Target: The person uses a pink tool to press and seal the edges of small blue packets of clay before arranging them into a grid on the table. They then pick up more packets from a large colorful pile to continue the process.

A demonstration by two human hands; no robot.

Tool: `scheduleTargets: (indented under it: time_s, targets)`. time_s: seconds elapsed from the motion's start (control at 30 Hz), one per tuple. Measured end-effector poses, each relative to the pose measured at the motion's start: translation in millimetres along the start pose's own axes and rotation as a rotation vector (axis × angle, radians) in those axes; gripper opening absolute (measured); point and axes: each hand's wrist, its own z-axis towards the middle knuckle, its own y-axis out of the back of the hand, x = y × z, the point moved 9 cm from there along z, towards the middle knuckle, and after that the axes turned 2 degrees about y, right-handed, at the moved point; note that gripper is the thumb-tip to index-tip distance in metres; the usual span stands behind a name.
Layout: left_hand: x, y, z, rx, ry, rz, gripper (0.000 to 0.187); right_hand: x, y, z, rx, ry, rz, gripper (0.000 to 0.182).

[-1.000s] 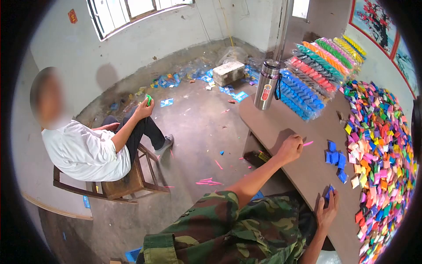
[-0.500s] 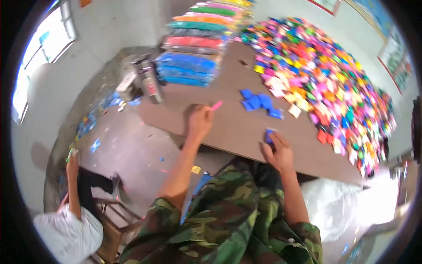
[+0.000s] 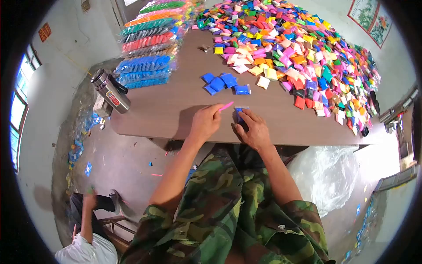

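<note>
My left hand (image 3: 205,123) is closed around a thin pink plastic stick (image 3: 226,106), whose tip points up and right above the table. Just to its right, my right hand (image 3: 254,128) has its fingers on a small blue packet (image 3: 238,115), which lies at the table's near side and is partly hidden under them. Beyond both hands lies a loose group of several blue packets (image 3: 216,83). One blue packet (image 3: 242,89) with a clear wrapper edge sits at the right of that group.
A large heap of small coloured packets (image 3: 281,57) covers the far and right side of the brown table (image 3: 154,110). Rows of bagged packets (image 3: 147,64) lie at the far left, near a steel thermos (image 3: 112,92). A seated person (image 3: 88,246) is at lower left; a clear plastic bag (image 3: 327,176) hangs right.
My right hand has moved left with the blue packet, closer to my left hand. My left hand still holds the pink stick. The view has shifted, and the seated person's hand has lowered.
</note>
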Motion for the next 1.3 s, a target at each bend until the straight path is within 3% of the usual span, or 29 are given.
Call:
scheduleTargets:
  time_s: [0.27, 0.67, 0.77, 0.87, 0.97, 1.13, 1.3]
  targets:
    - [-2, -43, -7, 0.096, 0.022, 0.115, 0.013, 5, 8, -6, -0.04, 0.048, 0.052, 0.04]
    - [30, -42, 23, 0.15, 0.015, 0.324, 0.01, 3, 13, 1, -0.036, 0.003, 0.093, 0.04]
    - [34, -32, 30, 0.225, 0.21, 0.222, 0.009, 1, 15, 3, -0.04, -0.03, 0.113, 0.04]
    - [6, -39, 18, 0.275, 0.243, 0.032, 0.008, -1, 13, 6, -0.024, -0.04, 0.121, 0.04]
    - [2, -59, 12, 0.224, 0.069, 0.106, 0.009, -3, 15, 10, -0.003, -0.068, 0.161, 0.04]
    - [22, -45, 33, 0.26, 0.131, 0.234, 0.003, -5, 16, 12, 0.023, -0.057, 0.174, 0.04]
    - [-12, -66, 38, 0.355, 0.015, 0.059, 0.005, -9, 13, 9, 0.007, -0.068, 0.205, 0.038]
